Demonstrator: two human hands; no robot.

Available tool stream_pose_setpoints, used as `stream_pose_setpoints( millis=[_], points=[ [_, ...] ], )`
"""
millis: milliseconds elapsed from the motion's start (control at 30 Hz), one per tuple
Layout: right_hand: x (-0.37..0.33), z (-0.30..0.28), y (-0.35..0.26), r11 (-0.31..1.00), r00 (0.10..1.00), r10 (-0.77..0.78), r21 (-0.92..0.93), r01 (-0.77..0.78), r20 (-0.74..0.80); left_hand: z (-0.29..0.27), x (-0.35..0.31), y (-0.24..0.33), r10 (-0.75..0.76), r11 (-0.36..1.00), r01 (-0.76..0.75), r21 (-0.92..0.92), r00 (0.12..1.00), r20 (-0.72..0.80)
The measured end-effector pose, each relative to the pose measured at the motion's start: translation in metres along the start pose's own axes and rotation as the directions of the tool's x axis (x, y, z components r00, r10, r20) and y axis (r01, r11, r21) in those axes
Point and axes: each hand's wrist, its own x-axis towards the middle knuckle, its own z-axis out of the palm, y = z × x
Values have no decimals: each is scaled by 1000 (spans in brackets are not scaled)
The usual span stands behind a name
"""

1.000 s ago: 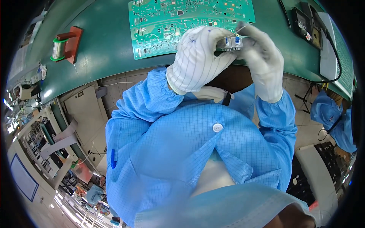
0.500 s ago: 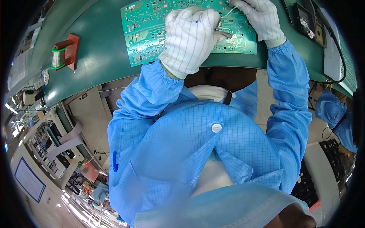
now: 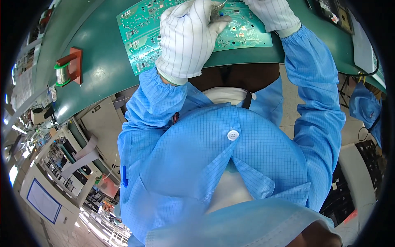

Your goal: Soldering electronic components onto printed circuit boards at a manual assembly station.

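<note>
Found the left hand (image 3: 185, 39), in a white glove with dark stripes, closed with thumb and fingers on a small grey component (image 3: 215, 13) with a blue detail. Located that component in the grip over the green printed circuit board (image 3: 242, 36), near the upper edge of the view and largely hidden by the glove. Observed a thin pale strand (image 3: 222, 4) just beside it. Found the right hand (image 3: 272, 15), likewise gloved, over the right part of the board, with fingertips cut off by the upper edge; cannot tell whether open or gripping. Recorded the board lying flat on the dark green bench (image 3: 98, 53), close to its front edge. Noted at left, well apart from both hands, a green-flanged spool of metallic wire (image 3: 63, 75) on a red-brown holder (image 3: 75, 66).
</note>
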Motion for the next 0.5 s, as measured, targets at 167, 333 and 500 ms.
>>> stream_pose_setpoints(
  millis=[167,333,500],
  points=[
    [2,2,-1,1000,1000,16,-16,-16,15,29,-6,-21,131,972,-170,-160,964,-230],
    [-5,0,0,999,1000,15,-32,-15,16,6,1,0,80,997,-79,-16,995,63],
    [-12,-7,5,996,999,21,-84,-17,40,6,5,6,37,989,-20,-145,993,116]
  ],
)
